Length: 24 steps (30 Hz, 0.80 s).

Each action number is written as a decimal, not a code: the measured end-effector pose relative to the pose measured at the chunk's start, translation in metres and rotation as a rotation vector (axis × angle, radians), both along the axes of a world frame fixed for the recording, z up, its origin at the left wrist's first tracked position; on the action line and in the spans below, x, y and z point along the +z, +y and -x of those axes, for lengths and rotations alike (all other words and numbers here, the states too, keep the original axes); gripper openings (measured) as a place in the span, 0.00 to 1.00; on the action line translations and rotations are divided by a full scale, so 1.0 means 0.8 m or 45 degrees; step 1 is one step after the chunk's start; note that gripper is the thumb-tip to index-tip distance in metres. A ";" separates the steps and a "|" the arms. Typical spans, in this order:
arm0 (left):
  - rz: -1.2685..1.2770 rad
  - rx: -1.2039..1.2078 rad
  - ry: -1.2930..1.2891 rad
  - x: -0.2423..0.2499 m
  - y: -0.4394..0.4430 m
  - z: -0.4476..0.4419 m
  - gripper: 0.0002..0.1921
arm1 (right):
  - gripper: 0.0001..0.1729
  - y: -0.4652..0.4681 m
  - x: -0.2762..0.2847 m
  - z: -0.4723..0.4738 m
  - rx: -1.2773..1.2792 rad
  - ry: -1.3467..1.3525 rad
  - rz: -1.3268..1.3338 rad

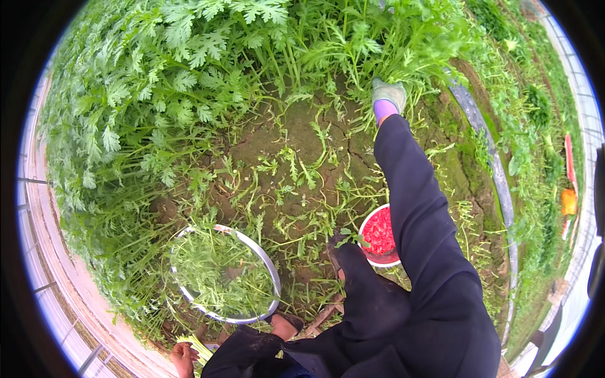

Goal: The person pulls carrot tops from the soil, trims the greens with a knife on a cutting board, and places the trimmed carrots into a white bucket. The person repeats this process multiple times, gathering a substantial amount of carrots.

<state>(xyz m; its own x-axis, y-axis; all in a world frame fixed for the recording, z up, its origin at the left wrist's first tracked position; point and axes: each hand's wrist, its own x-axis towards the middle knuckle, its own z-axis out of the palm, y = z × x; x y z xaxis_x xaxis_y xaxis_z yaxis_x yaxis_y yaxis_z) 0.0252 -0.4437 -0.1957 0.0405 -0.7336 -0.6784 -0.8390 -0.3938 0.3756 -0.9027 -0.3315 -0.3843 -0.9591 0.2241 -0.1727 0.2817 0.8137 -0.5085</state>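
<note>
My right hand (389, 96), in a grey and purple glove, reaches out at the base of the standing leafy greens (203, 42). Its fingers appear closed around a clump of stems (412, 66); leaves partly hide them. At the lower left, by my left knee, my bare left hand (183, 357) has its fingers curled at a bunch of pale cut stems (202, 348). Between the hands stands a round tub (273, 276) with a light rim, heaped with green sprigs (222, 269). Beside my right forearm is a white bucket (383, 264) holding many small red pieces (379, 231).
Trampled stems and cut leaves (298, 172) litter the cracked soil (257, 139). A dark strip (494, 163) curves along the bed's right side. Farther right are an orange item (569, 202) and a red one (570, 153). My shoe (292, 321) and wooden slats (324, 314) lie below the tub.
</note>
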 end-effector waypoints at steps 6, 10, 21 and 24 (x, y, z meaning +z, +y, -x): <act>-0.031 0.031 -0.008 0.000 0.001 -0.002 0.10 | 0.37 -0.011 -0.002 0.020 0.086 -0.150 0.070; -0.044 0.066 -0.009 0.000 0.001 -0.002 0.09 | 0.34 -0.005 -0.044 0.051 0.459 -0.220 -0.039; -0.063 0.072 -0.060 0.001 0.001 0.001 0.09 | 0.45 -0.004 -0.030 0.076 0.907 -0.510 -0.177; -0.069 0.074 -0.029 0.000 -0.001 0.004 0.09 | 0.39 -0.019 -0.041 0.080 1.428 -0.329 -0.756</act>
